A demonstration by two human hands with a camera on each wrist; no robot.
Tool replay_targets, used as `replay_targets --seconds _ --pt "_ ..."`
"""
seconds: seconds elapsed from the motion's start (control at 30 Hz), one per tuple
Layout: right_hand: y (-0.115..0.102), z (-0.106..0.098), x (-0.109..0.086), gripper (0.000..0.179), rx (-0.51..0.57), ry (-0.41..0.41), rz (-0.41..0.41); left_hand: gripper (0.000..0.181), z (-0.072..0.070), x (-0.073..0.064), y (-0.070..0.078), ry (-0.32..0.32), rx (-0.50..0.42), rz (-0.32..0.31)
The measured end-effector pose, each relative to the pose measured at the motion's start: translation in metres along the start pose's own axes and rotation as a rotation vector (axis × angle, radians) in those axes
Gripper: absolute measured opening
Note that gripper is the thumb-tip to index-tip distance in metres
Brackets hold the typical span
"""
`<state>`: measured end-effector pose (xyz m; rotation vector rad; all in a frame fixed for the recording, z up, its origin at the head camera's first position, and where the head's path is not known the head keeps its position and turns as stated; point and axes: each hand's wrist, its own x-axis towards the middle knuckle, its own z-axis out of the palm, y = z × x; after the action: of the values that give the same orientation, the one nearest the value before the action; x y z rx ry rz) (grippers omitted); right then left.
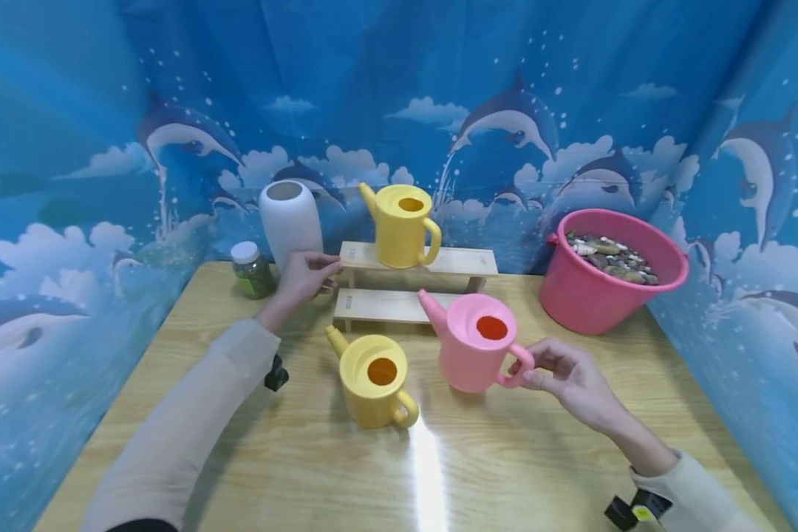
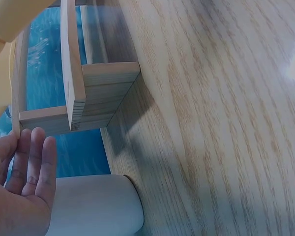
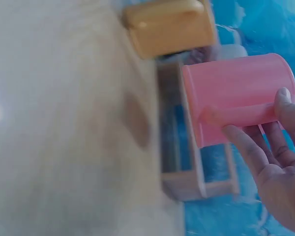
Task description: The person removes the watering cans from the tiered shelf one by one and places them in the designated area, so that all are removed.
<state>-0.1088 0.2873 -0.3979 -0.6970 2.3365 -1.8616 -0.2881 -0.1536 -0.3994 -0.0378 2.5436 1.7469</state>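
My right hand [image 1: 572, 380] grips the handle of a pink watering can [image 1: 472, 362], thumb on top, fingers beneath; the right wrist view shows the can's base raised off the table. With thumb and forefinger, my left hand [image 1: 304, 277] pinches the left end of the upper board of a two-step wooden stand [image 1: 459, 260]. On that upper board stands a yellow watering can [image 1: 399, 229], spout to the left. Another yellow watering can [image 1: 372, 380] stands on the table in front of the stand. The lower step [image 1: 379, 304] is partly hidden behind the pink can.
A white vase [image 1: 291, 222] stands close behind my left hand, beside a dark jar with a white lid [image 1: 253, 270]. At the back right is a pink bucket [image 1: 578, 295] holding stones. Dolphin-printed curtains [image 1: 399, 89] enclose the wooden table [image 1: 292, 458].
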Motion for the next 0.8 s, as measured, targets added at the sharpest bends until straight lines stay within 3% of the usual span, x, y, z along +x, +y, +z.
replay_targets --seconds 0.33,0.8 --pt "0.028 0.031 0.001 0.020 -0.022 -0.034 0.037 0.031 0.000 0.000 0.000 -0.003 -0.003 -0.002" --pt "0.040 0.052 0.012 0.023 -0.010 -0.093 0.036 0.032 -0.001 0.003 -0.002 -0.010 0.008 -0.011"
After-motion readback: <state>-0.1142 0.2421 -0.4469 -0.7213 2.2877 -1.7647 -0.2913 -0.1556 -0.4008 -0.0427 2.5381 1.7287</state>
